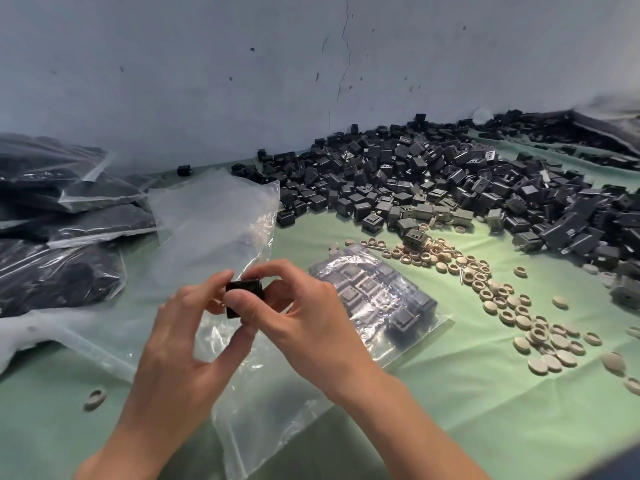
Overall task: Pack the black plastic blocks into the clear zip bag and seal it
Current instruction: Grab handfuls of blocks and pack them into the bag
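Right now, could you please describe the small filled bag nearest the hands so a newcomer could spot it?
From the heap of loose black blocks by the wall, come forward over the green cloth to the right hand. Just right of it lies a flat clear bag. Unlike the bulging bags stacked at left and the slack bag beside it, its blocks sit in neat rows.

You held one black block point(243, 289) pinched btwn the fingers of your left hand point(180, 341) & right hand point(304, 327), just above the empty clear zip bag point(214, 216). That bag lay flat & wrinkled on the green surface point(485, 393). A packed bag point(377, 299), blocks in rows inside, lay just to its right. The loose block pile point(415, 181) sat behind it, spreading to the right.
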The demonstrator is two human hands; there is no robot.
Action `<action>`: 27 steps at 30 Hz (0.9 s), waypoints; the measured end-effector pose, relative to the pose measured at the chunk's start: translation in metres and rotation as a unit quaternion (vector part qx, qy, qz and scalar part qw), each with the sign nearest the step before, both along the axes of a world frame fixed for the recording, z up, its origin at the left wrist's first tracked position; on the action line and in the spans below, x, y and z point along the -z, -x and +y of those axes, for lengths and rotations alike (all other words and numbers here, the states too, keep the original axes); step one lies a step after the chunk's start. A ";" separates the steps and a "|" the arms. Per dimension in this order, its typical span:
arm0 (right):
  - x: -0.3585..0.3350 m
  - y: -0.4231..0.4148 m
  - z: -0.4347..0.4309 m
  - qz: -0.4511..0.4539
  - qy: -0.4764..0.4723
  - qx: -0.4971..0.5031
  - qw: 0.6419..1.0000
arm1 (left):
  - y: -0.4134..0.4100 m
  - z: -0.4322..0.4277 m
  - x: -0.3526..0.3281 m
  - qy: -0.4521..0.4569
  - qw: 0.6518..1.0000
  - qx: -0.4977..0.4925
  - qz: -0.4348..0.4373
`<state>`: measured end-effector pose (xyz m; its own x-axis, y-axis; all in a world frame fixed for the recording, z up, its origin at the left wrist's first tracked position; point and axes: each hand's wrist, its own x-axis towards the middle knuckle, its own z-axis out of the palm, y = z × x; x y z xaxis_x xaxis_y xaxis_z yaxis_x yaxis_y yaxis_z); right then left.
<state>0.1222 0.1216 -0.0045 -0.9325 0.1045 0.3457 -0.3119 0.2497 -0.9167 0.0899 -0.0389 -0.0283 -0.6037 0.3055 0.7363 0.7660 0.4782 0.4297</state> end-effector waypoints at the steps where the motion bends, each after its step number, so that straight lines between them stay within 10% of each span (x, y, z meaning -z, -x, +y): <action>1: 0.001 0.000 -0.001 -0.001 -0.010 -0.003 1.000 | -0.002 0.000 -0.001 0.000 1.000 -0.001 -0.016; 11: -0.003 0.009 0.069 0.005 -0.092 0.158 0.983 | -0.011 -0.097 0.015 0.046 0.962 -0.143 -0.229; 17: 0.003 0.002 0.118 -0.049 -0.018 0.326 0.944 | -0.024 -0.064 0.004 0.181 0.961 -0.041 -0.203; 24: 0.004 -0.002 0.125 -0.065 -0.005 0.312 0.948 | -0.015 -0.014 0.011 0.198 0.905 0.091 -0.366; 27: 0.003 -0.002 0.129 -0.071 -0.015 0.314 0.947 | -0.006 0.003 0.007 0.217 0.917 0.152 -0.297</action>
